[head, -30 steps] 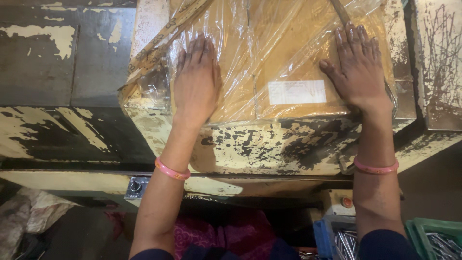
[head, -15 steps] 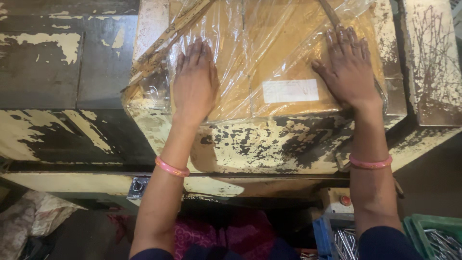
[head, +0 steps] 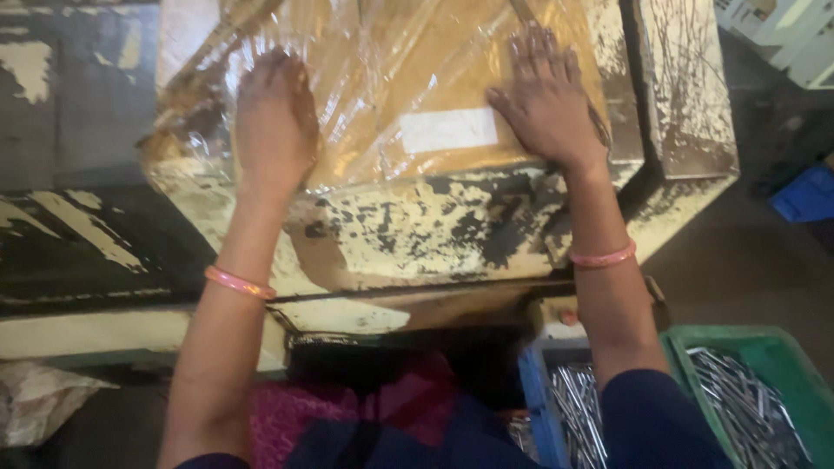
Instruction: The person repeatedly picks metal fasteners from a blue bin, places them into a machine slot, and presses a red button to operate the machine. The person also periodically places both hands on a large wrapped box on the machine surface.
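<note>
Both hands' fingers (head: 278,78) flat on plastic-wrapped cardboard (head: 417,78).

1. The light is moderate and warm, falling from above onto the top surface.
2. The clear plastic wrap (head: 382,95) throws white glare streaks and bright creases.
3. Deep shadow fills the gap under the worn bench (head: 417,234) and the lower middle.
4. The whole frame is slightly soft; the left hand (head: 274,122) and right hand (head: 547,100) show mild motion blur.
5. Metal rods in the green crate (head: 738,399) catch small highlights.
</note>
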